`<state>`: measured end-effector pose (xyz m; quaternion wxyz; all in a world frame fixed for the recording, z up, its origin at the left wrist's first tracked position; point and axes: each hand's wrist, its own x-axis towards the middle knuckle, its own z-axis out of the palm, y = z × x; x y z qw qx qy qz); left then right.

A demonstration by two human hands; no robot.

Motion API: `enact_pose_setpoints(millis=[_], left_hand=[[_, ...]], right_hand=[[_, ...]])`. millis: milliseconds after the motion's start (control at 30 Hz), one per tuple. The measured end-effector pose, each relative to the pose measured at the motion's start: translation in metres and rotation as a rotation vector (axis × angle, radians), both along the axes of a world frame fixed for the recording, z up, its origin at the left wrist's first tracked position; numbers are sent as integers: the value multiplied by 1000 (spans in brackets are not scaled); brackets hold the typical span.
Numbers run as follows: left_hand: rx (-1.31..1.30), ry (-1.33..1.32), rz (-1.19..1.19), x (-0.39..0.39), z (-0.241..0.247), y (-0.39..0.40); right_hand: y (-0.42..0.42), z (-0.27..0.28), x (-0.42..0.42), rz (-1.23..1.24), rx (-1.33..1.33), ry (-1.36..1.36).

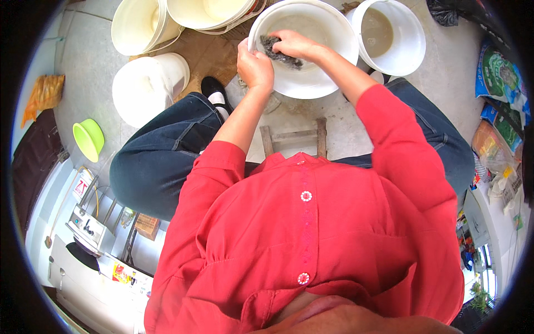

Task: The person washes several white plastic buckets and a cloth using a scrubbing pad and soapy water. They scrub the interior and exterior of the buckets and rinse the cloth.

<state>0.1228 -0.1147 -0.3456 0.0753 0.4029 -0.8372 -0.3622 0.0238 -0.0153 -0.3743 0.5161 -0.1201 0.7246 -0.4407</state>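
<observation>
A round white basin [308,81] stands on the floor before me at the top of the view, with a little cloudy liquid in its bottom. My left hand [255,67] grips the basin's left rim, thumb over the edge. Inside the basin, my right hand [290,44] has its fingers on a dark grey, mesh-like scouring pad or cloth [288,60], somewhat blurred, near the left wall. Its exact kind cannot be told. My right fingertips are partly hidden by it.
A white bucket [411,46] with murky liquid stands right of the basin. Pale buckets [137,41] and a white bucket [177,75] are at the left, near a green bowl [89,140]. A low wooden stool [294,135] lies between my legs; printed bags [498,77] are far right.
</observation>
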Motion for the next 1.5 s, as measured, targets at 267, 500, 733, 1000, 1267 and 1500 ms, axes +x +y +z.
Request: enact_pose_setpoints(millis=[267,500,733,1000,1267,1500], left_hand=[[142,-214,-60,-9,8,-13],[160,-139,-271,-37,99,-16],[-2,162,-584,-38,214,-3],[-354,501,-638,-20,262,16],[-584,643,-742,-10,284,20],[-626,639,-712,-17,274,4]], right_hand=[[84,132,-28,-71,55,499],[119,220,-15,-217,-20,1062],[47,251,2,115,-162,1812],[75,271,-18,-231,-126,1860],[111,208,-38,-658,108,1230],[80,286,-8,-370,-76,1861]])
